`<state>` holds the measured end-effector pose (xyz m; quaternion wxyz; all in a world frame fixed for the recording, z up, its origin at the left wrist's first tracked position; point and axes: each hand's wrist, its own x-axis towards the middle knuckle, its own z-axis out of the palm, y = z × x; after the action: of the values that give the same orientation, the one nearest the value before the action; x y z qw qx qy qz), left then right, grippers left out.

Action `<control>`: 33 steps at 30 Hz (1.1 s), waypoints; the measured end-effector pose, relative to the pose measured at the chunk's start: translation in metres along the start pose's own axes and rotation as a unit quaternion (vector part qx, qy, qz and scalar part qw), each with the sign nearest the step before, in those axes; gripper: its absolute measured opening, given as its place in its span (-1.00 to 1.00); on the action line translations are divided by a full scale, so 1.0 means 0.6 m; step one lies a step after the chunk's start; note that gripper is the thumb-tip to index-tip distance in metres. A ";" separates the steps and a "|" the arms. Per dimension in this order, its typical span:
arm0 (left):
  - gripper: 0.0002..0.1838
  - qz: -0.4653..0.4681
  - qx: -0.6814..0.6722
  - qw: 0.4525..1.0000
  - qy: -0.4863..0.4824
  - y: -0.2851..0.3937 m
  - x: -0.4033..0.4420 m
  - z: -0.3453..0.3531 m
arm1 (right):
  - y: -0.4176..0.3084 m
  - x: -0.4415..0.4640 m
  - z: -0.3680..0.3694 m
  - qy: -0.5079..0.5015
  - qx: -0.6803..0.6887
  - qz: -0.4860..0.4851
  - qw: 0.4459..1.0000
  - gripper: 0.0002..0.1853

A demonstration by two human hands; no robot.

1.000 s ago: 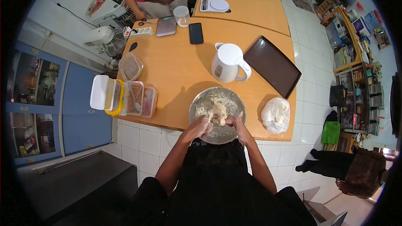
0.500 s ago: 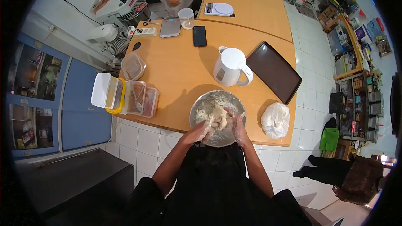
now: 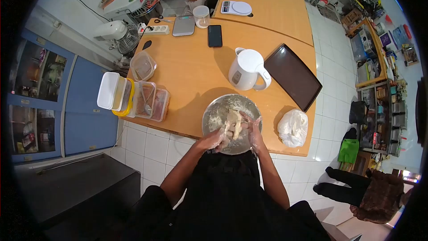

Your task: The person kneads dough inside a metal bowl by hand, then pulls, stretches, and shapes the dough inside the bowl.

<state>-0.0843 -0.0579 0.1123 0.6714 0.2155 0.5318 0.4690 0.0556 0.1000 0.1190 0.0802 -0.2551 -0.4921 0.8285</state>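
A round metal mixing bowl stands at the table's front edge, close against my black clothing. Inside it, pale sticky dough is held between my two hands, and loose flour clings to the bowl's wall. My left hand reaches in from the left, its floury fingers curled around the dough's near side. From the right, my right hand grips the dough with bent fingers. Dough sticks to both hands. The fingertips are partly covered by it.
A white electric kettle stands behind the bowl, beside a dark baking tray. To the right sits a white plastic bag. Plastic containers crowd the left edge. A phone and scales lie farther back. Two other people are nearby.
The dough between my hands has been stretched into a longer, upright strip. My hands have shifted slightly within the bowl. The view has moved a little.
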 end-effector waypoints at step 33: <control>-0.06 0.012 -0.038 0.999 -0.011 0.043 -0.019 0.001 | 0.020 -0.017 -0.003 -0.068 -0.117 0.024 0.991 -0.02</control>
<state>-0.0940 -0.0552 0.1387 0.6790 0.2013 0.5035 0.4949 0.0668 0.0912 0.1117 -0.0032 -0.2177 -0.5834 0.7824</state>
